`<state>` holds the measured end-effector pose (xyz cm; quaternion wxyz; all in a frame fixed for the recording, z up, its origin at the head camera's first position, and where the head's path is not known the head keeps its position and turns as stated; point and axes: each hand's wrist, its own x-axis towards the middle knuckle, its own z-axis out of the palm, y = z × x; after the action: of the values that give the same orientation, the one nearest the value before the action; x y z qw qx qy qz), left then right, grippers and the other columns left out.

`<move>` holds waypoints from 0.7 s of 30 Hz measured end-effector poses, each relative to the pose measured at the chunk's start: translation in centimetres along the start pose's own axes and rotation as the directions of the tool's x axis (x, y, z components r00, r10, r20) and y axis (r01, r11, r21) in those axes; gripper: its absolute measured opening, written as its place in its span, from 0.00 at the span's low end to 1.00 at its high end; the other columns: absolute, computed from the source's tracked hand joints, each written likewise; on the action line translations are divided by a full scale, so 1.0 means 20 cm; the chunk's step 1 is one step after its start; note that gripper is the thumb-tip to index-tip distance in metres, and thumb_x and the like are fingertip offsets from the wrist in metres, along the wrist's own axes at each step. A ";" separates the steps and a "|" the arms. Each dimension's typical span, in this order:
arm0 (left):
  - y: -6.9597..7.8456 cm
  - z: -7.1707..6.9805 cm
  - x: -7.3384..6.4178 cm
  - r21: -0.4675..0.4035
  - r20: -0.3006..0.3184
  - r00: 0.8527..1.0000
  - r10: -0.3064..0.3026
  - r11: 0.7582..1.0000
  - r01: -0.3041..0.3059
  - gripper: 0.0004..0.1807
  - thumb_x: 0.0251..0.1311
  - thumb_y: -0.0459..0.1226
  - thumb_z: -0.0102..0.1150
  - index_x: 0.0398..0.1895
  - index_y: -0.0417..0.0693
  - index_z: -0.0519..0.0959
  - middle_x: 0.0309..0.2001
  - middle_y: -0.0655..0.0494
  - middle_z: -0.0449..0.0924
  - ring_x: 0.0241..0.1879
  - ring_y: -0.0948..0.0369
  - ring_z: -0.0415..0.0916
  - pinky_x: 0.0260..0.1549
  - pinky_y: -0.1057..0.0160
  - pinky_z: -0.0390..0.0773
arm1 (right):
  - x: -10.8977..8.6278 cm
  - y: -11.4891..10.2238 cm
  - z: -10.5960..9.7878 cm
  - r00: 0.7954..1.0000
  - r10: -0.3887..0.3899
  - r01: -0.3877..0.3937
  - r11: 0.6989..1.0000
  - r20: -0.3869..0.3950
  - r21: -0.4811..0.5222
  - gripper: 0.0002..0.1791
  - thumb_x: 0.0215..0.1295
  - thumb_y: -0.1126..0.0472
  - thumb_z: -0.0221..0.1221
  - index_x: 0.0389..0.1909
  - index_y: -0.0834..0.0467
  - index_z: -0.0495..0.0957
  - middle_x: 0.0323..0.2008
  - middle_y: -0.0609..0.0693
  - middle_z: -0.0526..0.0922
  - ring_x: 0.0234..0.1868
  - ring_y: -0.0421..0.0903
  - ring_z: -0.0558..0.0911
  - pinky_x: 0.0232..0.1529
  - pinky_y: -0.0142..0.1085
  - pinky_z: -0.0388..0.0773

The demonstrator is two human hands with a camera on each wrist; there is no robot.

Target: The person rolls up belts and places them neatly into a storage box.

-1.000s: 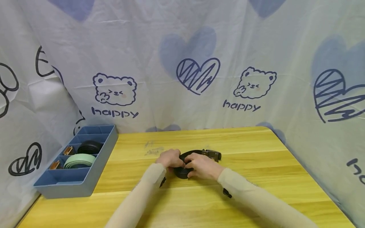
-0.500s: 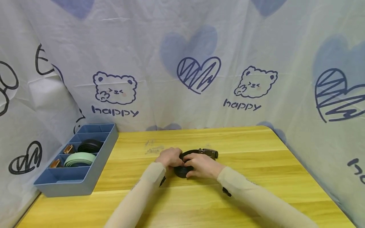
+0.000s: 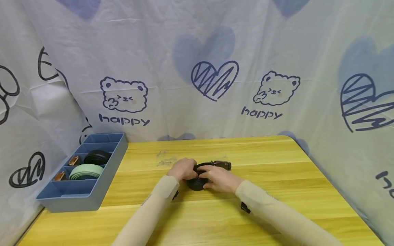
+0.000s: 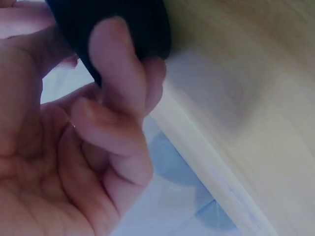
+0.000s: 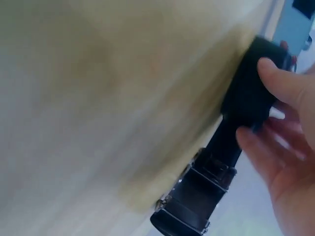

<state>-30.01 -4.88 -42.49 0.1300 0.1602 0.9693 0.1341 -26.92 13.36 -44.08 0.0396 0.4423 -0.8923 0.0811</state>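
Note:
A black belt [image 3: 197,185] lies mostly wound into a coil on the wooden table. Its metal buckle end [image 3: 222,165] trails out behind the coil to the right. My left hand [image 3: 183,169] grips the coil from the left; in the left wrist view its curled fingers [image 4: 116,64] press the dark strap [image 4: 150,29]. From the other side my right hand [image 3: 223,179] pinches the coil, and the right wrist view has its thumb on the rolled strap [image 5: 248,81]. The silver-edged buckle [image 5: 192,196] hangs free of the fingers there. Both hands hide the coil's centre.
A blue divided box [image 3: 69,205] stands at the left of the table. Among its compartments are a coiled mint-green belt [image 3: 86,172] and a coiled black belt [image 3: 96,157], each with a brownish buckle beside it. A printed curtain [image 3: 172,102] borders the table behind.
The belt's buckle end has slid left, closer to the coil, as the loose strap shortened. Both hands stay on the coil with small finger shifts.

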 end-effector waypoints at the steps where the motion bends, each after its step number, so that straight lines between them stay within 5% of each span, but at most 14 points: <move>1: 0.00 0.00 0.00 0.001 -0.005 1.000 -0.009 1.000 0.009 0.11 0.62 0.39 0.61 0.46 0.49 0.82 0.40 0.51 0.83 0.27 0.58 0.76 0.29 0.60 0.77 | 0.00 -0.01 0.00 1.000 0.019 -0.019 1.000 -0.012 -0.005 0.21 0.62 0.51 0.66 0.54 0.55 0.82 0.62 0.53 0.76 0.63 0.49 0.75 0.63 0.43 0.72; 7: 0.01 0.00 0.00 0.004 -0.014 0.999 -0.041 0.999 0.041 0.09 0.63 0.39 0.56 0.42 0.48 0.82 0.35 0.50 0.83 0.20 0.57 0.79 0.26 0.60 0.77 | 0.01 -0.01 0.03 0.997 0.046 -0.048 0.998 -0.070 -0.027 0.21 0.59 0.51 0.68 0.52 0.55 0.83 0.57 0.53 0.79 0.60 0.50 0.76 0.69 0.48 0.65; 15: 0.00 0.00 0.02 0.002 0.014 1.000 0.027 1.000 -0.027 0.19 0.64 0.43 0.60 0.58 0.52 0.79 0.52 0.51 0.82 0.46 0.55 0.79 0.45 0.55 0.77 | 0.01 0.04 0.02 1.000 0.020 -0.021 0.999 -0.022 -0.029 0.23 0.59 0.52 0.68 0.53 0.56 0.83 0.60 0.54 0.78 0.64 0.51 0.75 0.69 0.46 0.65; 21: 0.00 0.00 0.02 -0.006 0.024 0.999 0.026 1.000 -0.026 0.16 0.65 0.41 0.57 0.55 0.52 0.79 0.46 0.49 0.82 0.31 0.57 0.79 0.29 0.59 0.78 | 0.00 0.08 0.02 0.999 0.047 -0.046 0.999 -0.027 0.023 0.25 0.59 0.48 0.68 0.56 0.53 0.81 0.67 0.60 0.70 0.69 0.59 0.67 0.68 0.53 0.64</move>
<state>-30.43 -4.76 -42.70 0.1404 0.1741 0.9650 0.1366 -28.15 14.29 -44.66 0.0450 0.4207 -0.9008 0.0979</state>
